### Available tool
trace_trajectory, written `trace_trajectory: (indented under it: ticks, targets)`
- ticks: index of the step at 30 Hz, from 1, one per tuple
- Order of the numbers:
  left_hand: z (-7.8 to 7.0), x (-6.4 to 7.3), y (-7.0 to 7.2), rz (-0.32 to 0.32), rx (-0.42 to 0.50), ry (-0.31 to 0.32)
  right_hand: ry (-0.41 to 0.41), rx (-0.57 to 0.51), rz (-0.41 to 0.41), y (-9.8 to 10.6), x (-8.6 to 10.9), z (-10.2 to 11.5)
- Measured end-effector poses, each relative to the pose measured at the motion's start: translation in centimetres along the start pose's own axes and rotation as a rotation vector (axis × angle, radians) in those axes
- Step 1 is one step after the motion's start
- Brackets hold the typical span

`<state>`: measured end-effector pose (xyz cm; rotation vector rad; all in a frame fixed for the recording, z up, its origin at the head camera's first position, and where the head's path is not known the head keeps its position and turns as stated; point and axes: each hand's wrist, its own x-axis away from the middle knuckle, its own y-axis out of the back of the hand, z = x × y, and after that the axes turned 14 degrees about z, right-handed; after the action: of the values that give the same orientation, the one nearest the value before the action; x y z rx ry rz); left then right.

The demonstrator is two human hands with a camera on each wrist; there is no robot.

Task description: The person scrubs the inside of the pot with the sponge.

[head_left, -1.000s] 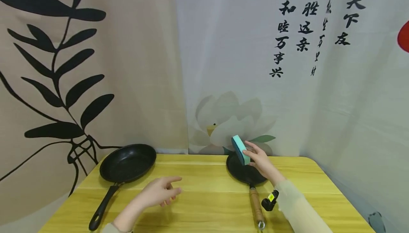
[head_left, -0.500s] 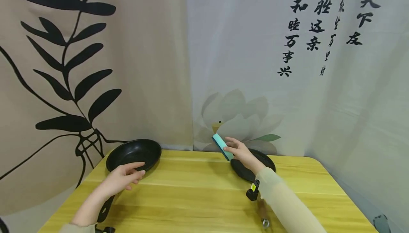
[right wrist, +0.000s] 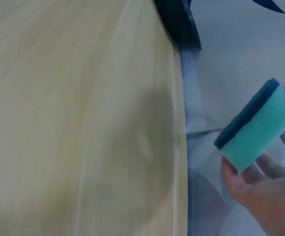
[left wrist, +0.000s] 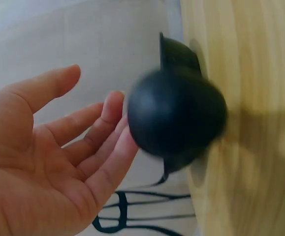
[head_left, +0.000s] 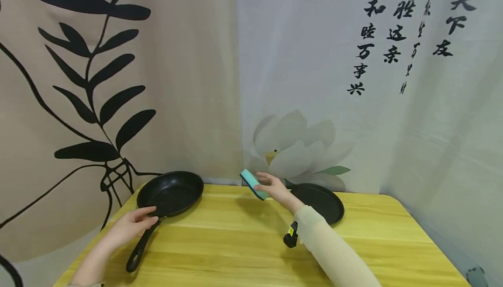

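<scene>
My right hand (head_left: pixel 280 191) pinches a sponge (head_left: pixel 251 182), light turquoise with a dark scouring side, raised over the back middle of the table. In the right wrist view the sponge (right wrist: pixel 261 129) sits between thumb and fingers. At the left lies a deep black frying pan (head_left: pixel 173 193), its black handle (head_left: pixel 138 252) pointing toward me. My left hand (head_left: pixel 127 226) hovers just beside that handle, fingers loosely bent. In the left wrist view the handle's blurred end (left wrist: pixel 176 113) looms near the fingertips; whether they touch cannot be told.
A flat black pan (head_left: pixel 322 202) lies at the back right, its handle hidden under my right sleeve. The yellow wooden table (head_left: pixel 220 243) ends at a hanging printed curtain (head_left: pixel 196 81). A small black camera (head_left: pixel 291 234) sits on my right wrist.
My right hand has carried the sponge left, away from above the flat pan. My left hand has moved left to the deep pan's handle. The head view has turned slightly left.
</scene>
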<state>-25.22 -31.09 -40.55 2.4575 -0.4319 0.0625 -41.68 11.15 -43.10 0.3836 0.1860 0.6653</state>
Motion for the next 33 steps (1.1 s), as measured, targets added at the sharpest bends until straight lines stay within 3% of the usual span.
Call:
trace_trajectory:
  ticks: [5,9,15,20,27,33]
  targets:
    - [1.4,-0.2,0.3,0.009,-0.054,0.041,0.007,0.028,0.016,-1.7,-1.4,0.0]
    - [2.4,-0.3,0.1,0.088,-0.047,0.057,0.026,0.046,0.045,-3.2,-2.3,0.1]
    - [2.9,0.1,-0.4,0.204,0.035,0.001,0.016,0.136,0.063,-5.2,-3.6,0.9]
    - [3.1,0.5,-0.5,0.219,0.079,0.012,0.009,0.21,0.075,-7.0,-4.9,1.7]
    - [3.3,0.6,-0.5,0.234,0.093,0.013,0.084,0.402,0.077,-9.2,-6.6,2.4]
    - [3.2,0.6,-0.5,0.236,0.074,0.0,0.044,0.55,0.061,-11.3,-7.3,3.3]
